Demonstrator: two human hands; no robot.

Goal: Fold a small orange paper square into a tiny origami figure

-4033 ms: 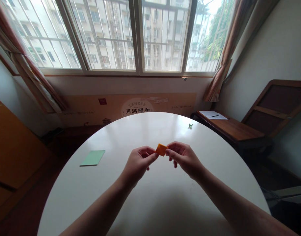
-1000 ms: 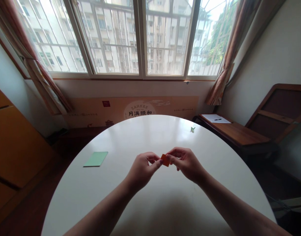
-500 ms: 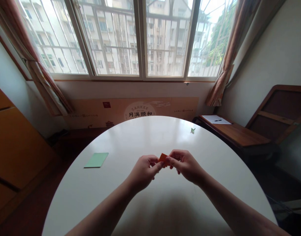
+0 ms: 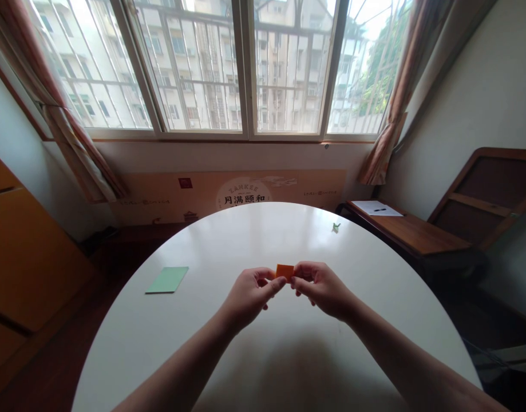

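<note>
A small, square-looking piece of folded orange paper (image 4: 284, 271) is held up over the white round table (image 4: 263, 234). My left hand (image 4: 256, 292) pinches its lower left side between thumb and fingers. At its right edge, the thumb and fingertips of my right hand (image 4: 316, 286) are closed on it too. Parts of the paper's lower edge are covered by my thumbs. A stack or sheet of light green square paper (image 4: 167, 280) lies on the table to the left. Farther off at the right sits a tiny green folded paper figure (image 4: 335, 228).
Beyond the table's right edge stands a wooden bench or low table (image 4: 417, 229) bearing a white paper sheet (image 4: 370, 208) with a dark pen on it. An orange-brown cabinet (image 4: 26, 252) stands at the left. A printed banner (image 4: 159, 191) runs below the barred window.
The orange paper has turned from a tilted, corner-up position to a level one, with more of its face showing. Both hands still grip it; their fingers have shifted slightly.
</note>
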